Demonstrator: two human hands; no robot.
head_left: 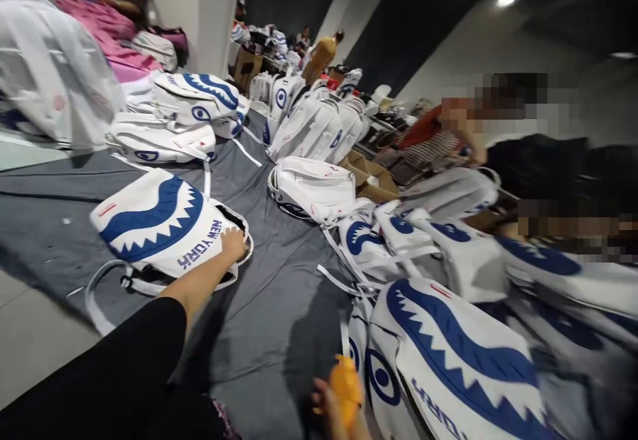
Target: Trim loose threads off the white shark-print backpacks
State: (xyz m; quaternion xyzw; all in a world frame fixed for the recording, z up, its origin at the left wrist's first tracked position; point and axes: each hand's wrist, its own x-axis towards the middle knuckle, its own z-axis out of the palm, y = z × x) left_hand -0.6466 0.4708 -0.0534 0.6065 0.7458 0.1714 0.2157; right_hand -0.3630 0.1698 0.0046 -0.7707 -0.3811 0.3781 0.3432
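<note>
My left hand (233,244) reaches out from a black sleeve and grips the open top edge of a white backpack (154,224). The bag lies flat on the grey cloth and has a blue shark mouth and "NEW YORK" printed on it. Its white straps trail toward me. At the bottom edge, my right hand (326,405) holds a small orange object (345,387), with only part of the hand showing. Just right of that hand lies another shark-mouth backpack (458,360).
A grey cloth (269,320) covers the floor, with many white and blue backpacks (312,187) piled around it. Open cardboard boxes (371,177) stand behind them. A seated person in a striped top (423,147) is at the right, and other people stand far back. A white pillar (194,8) rises at the left.
</note>
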